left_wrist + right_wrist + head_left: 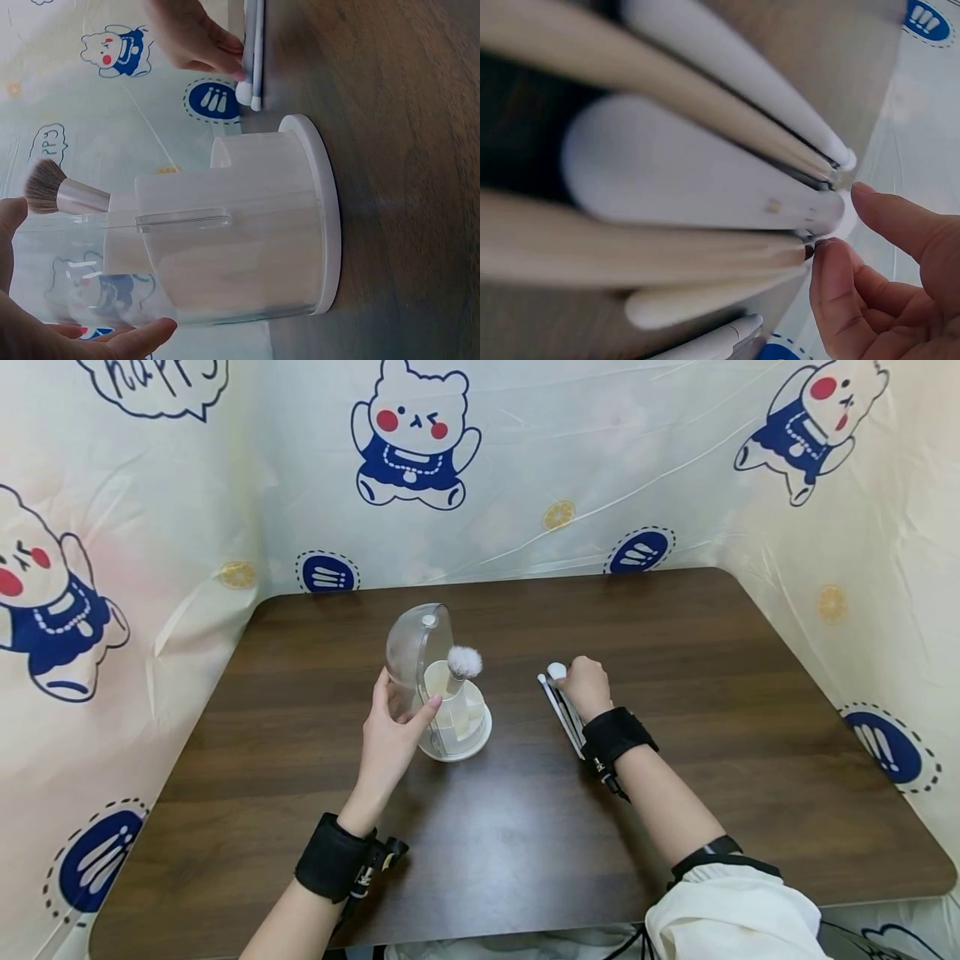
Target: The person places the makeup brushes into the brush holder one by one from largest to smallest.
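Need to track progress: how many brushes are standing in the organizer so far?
1. A single fluffy brush stands upright in the white organizer, beside its clear cover that the left hand holds. Others could be hidden behind the cover; more slim tools lie under the right hand.

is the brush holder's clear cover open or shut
Open: the clear cover is swung to one side of the holder, leaving the brush and compartments exposed.

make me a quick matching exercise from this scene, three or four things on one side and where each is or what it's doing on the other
Things:
1. left hand
2. right hand
3. fluffy brush
4. holder base

Places or states:
A. stands in the holder, bristles up
B. rests on the brown table
C. holds the clear cover
D. touches the white sticks lying on the table

Pairs: 1-C, 2-D, 3-A, 4-B
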A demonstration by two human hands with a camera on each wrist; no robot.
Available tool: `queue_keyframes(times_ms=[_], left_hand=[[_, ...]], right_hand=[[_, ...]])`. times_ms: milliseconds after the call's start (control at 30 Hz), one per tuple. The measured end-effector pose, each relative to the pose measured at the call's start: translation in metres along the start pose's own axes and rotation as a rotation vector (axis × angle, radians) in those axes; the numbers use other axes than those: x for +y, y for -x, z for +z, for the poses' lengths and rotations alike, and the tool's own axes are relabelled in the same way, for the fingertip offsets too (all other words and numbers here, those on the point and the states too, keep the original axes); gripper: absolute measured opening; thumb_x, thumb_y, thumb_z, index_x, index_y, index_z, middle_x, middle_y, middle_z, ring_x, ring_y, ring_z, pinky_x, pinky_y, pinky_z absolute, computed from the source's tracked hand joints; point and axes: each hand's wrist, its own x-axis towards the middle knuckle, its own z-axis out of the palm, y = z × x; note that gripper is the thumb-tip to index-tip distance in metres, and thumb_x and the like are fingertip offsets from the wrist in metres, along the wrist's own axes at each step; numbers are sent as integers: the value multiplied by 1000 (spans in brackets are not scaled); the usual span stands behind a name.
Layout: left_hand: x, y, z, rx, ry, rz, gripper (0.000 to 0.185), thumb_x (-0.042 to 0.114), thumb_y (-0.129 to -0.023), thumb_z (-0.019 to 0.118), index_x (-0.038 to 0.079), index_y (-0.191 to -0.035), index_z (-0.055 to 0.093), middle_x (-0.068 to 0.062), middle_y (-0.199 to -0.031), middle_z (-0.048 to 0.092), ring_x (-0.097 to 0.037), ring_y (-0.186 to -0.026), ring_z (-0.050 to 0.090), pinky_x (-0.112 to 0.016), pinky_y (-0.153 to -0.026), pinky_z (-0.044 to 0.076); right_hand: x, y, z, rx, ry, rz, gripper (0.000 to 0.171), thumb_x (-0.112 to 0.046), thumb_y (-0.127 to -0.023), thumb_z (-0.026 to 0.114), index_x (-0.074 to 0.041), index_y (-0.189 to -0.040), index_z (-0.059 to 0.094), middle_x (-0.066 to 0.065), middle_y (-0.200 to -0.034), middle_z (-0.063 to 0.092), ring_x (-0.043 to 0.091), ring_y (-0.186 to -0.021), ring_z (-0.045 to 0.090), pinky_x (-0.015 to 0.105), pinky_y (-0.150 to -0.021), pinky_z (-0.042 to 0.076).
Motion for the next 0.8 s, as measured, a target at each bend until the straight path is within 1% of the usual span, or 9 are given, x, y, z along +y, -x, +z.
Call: queue_keyframes(times_ms=[67, 167, 300, 367, 500, 600, 667, 733, 800], left_hand=[[1, 0, 0, 1, 0, -1, 85, 34, -84, 72, 22, -152, 22, -11, -148, 41, -25, -137, 40, -43, -109, 44], [0, 0, 0, -2, 3, -3, 85, 34, -84, 72, 22, -152, 22, -11, -148, 40, -25, -138, 40, -43, -109, 44], [0, 0, 0, -6, 8, -1, 84, 34, -85, 72, 23, -152, 22, -11, -150, 38, -26, -139, 38, -43, -109, 44], [1, 1, 0, -7, 9, 3, 84, 34, -85, 72, 24, -152, 21, -11, -151, 37, -26, -139, 37, -44, -109, 44], [2, 1, 0, -11, 4, 7, 84, 35, -85, 71, 24, -152, 21, -11, -151, 36, -27, -139, 37, -44, -109, 43], [1, 1, 0, -13, 1, 9, 84, 34, -86, 71, 24, -152, 20, -11, -151, 36, -27, -139, 37, -44, -109, 43], [1, 1, 0, -13, 1, 12, 84, 33, -86, 71, 24, -152, 21, -11, -151, 36, -27, -139, 37, -44, -109, 44], [1, 1, 0, -11, 0, 11, 84, 34, -86, 71, 24, -152, 21, -11, -151, 36, -27, -139, 37, -44, -109, 44], [0, 1, -1, -7, -2, 10, 84, 34, -85, 71, 24, -152, 21, -11, -151, 36, -27, -139, 37, -44, -109, 44]], right_hand=[[-1, 0, 3, 5, 31, 1, 28, -20, -80, 72, 3, -69, 62, 20, -75, 66, 37, -74, 65, 47, -66, 54], [-1, 0, 6, 20, 71, -9, 30, -20, -81, 72, 9, -82, 68, 30, -92, 69, 44, -84, 67, 53, -71, 56], [-3, -1, 10, -12, 96, -10, 29, -23, -87, 69, 6, -81, 69, 27, -85, 69, 39, -75, 67, 43, -59, 53], [-4, -1, 10, -26, 103, -4, 30, -25, -89, 67, 4, -79, 69, 24, -81, 69, 37, -72, 66, 40, -56, 51], [-5, -1, 10, -16, 116, 16, 33, -29, -89, 66, 4, -86, 70, 26, -90, 70, 41, -80, 68, 47, -64, 57], [-4, -1, 9, -8, 99, 30, 35, -28, -88, 67, 0, -69, 63, 21, -75, 67, 40, -77, 67, 47, -65, 56], [-5, -1, 7, -18, 74, 40, 40, -27, -87, 67, -6, -58, 50, 12, -60, 55, 34, -67, 63, 40, -58, 52], [-6, 0, 3, -42, 34, 56, 45, -25, -87, 67, -13, -55, 38, 2, -53, 39, 26, -57, 53, 33, -52, 43], [-8, 1, -3, -70, -12, 65, 42, -23, -86, 65, -14, -55, 38, -2, -51, 33, 19, -53, 44, 28, -50, 35]])
